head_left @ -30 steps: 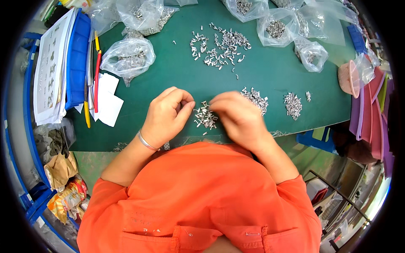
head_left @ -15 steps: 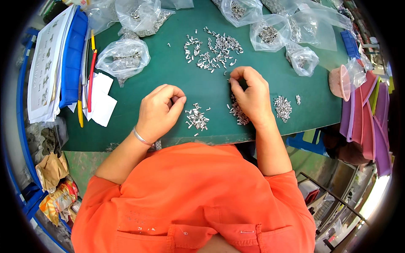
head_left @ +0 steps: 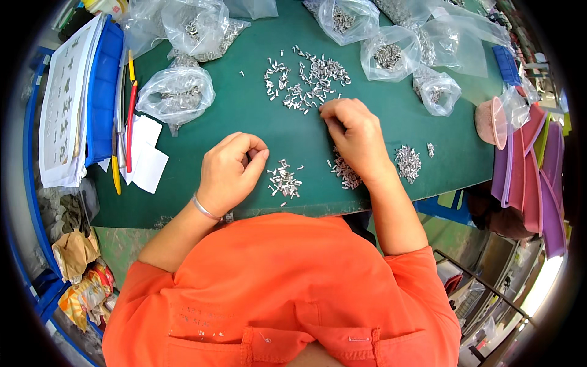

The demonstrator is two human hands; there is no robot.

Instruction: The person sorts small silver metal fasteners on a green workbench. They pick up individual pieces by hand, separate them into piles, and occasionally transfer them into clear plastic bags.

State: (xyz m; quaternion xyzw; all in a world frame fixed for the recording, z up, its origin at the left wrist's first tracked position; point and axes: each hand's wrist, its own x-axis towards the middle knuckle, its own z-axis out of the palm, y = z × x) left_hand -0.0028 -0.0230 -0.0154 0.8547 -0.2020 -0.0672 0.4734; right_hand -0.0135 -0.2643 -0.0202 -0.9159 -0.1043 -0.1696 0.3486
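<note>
My left hand (head_left: pixel 229 171) rests on the green table, thumb and forefinger pinched together; what they hold, if anything, is too small to tell. Beside it lies a small pile of bent silver metal parts (head_left: pixel 285 181). My right hand (head_left: pixel 354 131) reaches inward, its fingertips closed at the near edge of a larger scatter of metal parts (head_left: pixel 318 76). Whatever is between those fingers cannot be made out. Partly hidden under my right wrist is another pile of metal parts (head_left: pixel 346 174). To its right sits a further pile (head_left: pixel 408 163) with a tiny cluster (head_left: pixel 430 150) next to it.
Clear plastic bags of metal parts (head_left: pixel 177 92) stand at the left and back; more bags (head_left: pixel 391 52) are at the back right. A blue tray with papers (head_left: pixel 104 92), pens (head_left: pixel 131 116) and white paper slips (head_left: pixel 150 165) lie left. A pink cup (head_left: pixel 491 122) stands at the right edge.
My right hand has moved slightly left, its fingertips now nearer the large scatter of metal parts. My left hand has stayed almost in place; the whole view has shifted a little.
</note>
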